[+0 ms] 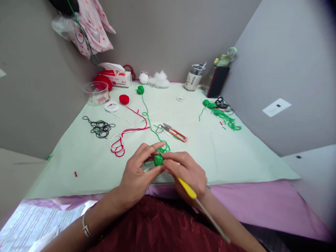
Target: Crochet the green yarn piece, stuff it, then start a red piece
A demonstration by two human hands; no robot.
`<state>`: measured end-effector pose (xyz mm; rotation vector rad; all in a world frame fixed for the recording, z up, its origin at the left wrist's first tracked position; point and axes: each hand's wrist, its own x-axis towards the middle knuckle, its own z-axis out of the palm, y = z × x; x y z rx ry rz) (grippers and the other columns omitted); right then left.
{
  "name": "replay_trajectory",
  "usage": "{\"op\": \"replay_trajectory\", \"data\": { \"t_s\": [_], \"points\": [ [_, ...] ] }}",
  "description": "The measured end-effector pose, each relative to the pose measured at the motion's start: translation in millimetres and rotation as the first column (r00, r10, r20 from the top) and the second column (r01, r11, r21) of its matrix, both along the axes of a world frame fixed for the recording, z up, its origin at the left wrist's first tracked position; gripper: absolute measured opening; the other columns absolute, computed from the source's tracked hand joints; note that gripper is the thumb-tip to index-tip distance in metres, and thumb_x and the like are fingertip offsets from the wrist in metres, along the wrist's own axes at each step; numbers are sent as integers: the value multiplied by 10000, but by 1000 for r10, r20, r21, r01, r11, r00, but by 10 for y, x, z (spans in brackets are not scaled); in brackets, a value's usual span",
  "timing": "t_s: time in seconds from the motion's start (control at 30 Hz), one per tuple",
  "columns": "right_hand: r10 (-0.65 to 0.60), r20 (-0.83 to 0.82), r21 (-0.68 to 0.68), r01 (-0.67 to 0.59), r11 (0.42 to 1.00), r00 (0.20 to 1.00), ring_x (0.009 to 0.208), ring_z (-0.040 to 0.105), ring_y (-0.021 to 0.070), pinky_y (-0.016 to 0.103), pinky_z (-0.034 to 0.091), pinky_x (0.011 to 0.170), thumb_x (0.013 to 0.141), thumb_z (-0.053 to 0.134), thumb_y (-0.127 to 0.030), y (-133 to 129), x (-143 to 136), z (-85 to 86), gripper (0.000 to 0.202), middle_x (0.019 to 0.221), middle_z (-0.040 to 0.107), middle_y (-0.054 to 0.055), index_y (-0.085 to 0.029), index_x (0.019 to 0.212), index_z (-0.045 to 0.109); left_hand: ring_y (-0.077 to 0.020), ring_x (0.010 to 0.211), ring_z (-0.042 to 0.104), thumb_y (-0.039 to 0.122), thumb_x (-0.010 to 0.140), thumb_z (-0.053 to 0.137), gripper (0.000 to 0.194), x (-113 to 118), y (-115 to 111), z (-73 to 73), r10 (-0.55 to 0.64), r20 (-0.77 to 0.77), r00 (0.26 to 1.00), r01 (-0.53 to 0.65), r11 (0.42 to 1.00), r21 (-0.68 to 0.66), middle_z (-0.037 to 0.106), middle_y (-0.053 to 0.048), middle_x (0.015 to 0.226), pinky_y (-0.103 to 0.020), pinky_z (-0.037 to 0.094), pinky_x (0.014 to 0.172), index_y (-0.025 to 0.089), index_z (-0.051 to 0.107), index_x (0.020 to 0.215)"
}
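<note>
Head | left hand (138,171) pinching ball (158,160) | right hand (193,173) gripping tool (188,189) | ball probably light, squeezable; hold sides gently

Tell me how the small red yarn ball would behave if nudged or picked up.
The small red yarn ball would likely roll when nudged, given its rounded shape. Being wound yarn, it is probably light and slightly squashy. Lifting it may drag the red strand trailing from it.
</note>
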<state>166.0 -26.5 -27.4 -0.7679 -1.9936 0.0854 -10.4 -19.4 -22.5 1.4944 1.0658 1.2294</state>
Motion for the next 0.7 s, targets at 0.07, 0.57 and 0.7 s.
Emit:
{"op": "replay_trajectory", "data": {
  "t_s": [0.07, 0.57, 0.7],
  "points": [
    [-94, 60, 119, 86, 989, 994, 1055, 699, 237, 359, 623, 846, 923, 608, -47, -31, -29, -22, 293, 1102, 738, 155, -170, 1171, 705, -163, 938, 601, 261, 869, 749, 419, 10, -35, -10, 0, 21, 1000, 0, 1000, 8, 638, -26, 997, -247, 492, 856, 307, 716, 1284],
    [94, -583, -269, -301, 915, 807, 933, 740, 198, 362, 610, 810, 974, 616, -163, 66, 3, -22, 252, 1017, 798, 35, -300, 1105, 782, -185, 1128, 557, 259, 748, 850, 631, -36, 38, 19, -94, 628, 773, 453, 774, -442, 661, -36, 1120, -268, 395, 989, 260, 663, 1351],
    [29, -594, -362, -300, 883, 804, 889, 731, 198, 372, 588, 813, 973, 615, -171, 54, 64, -14, 224, 979, 793, 32, -286, 1053, 790, -200, 1125, 547, 237, 736, 843, 643, -71, 58, 26, -81, 557, 826, 386, 802, -456, 635, -32, 1071, -289, 384, 998, 263, 666, 1354]
  ]
}}
